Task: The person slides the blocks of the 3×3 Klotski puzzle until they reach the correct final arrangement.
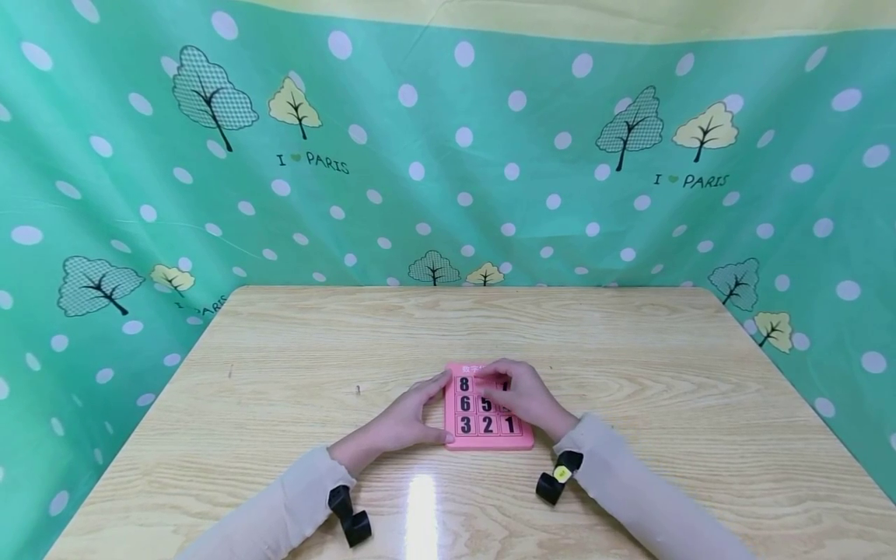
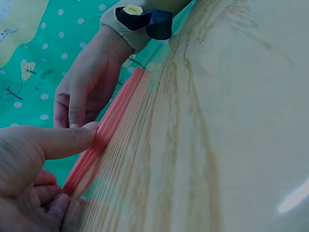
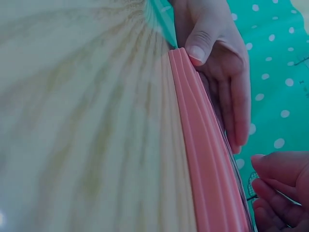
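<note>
A pink sliding number puzzle (image 1: 488, 444) with black digits on its square tiles lies flat on the table. My left hand (image 1: 400, 421) holds its left side, the thumb at the near corner and the fingers at the far corner. In the left wrist view, that thumb (image 2: 72, 140) presses along the pink edge. Over the top row hovers my right hand (image 1: 523, 397), hiding part of the tiles on the right. Its thumb and bent fingers (image 3: 275, 198) stand slightly apart close above the board, with nothing visible between them.
The wooden table (image 1: 315, 334) extends around the puzzle on all sides. Behind and beside it hangs a green dotted curtain (image 1: 462, 179) printed with trees. Each light sleeve carries a black wrist camera (image 1: 549, 488). Light glares off the tabletop near the front.
</note>
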Demonstrator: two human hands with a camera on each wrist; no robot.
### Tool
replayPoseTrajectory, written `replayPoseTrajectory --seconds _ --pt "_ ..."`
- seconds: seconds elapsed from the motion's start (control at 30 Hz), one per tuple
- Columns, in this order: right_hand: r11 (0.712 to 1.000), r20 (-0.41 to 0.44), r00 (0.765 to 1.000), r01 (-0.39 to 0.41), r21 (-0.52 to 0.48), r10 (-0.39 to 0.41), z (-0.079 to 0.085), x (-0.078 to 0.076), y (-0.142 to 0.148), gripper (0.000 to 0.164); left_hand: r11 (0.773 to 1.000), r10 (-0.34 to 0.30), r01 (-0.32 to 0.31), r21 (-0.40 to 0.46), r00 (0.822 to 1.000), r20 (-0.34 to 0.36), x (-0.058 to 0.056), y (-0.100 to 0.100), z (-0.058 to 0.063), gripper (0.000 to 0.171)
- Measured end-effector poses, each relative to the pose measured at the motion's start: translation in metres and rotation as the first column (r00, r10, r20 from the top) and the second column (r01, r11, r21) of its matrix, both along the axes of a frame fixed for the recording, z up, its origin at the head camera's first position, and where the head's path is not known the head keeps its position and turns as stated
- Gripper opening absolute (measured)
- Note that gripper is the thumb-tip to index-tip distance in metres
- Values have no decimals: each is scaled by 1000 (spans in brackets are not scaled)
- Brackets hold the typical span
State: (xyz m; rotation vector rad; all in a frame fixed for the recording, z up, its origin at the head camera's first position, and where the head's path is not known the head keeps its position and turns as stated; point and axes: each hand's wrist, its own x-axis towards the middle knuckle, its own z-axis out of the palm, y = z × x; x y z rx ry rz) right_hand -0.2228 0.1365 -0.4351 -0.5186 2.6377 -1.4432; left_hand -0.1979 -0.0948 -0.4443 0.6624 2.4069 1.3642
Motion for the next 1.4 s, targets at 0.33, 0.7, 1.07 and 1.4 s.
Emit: replayPoseTrajectory --seconds 0.33,0.7,1.07,1.4 --pt "1000 11 1000 25 3 -25 2 -2 -17 27 1000 -5 5 0 1000 -1 0 -1 -1 98" --pt "999 14 999 37 30 -37 5 -4 -27 26 1000 -11 11 12 1000 -5 0 -1 -2 98" --pt "999 -36 999 19 36 -18 2 -5 -29 26 1000 -18 18 9 1000 -11 0 -1 -1 97" --pt "997 -62 998 -1 71 5 2 -6 -30 29 1000 -21 22 14 1000 -21 0 -1 1 97"
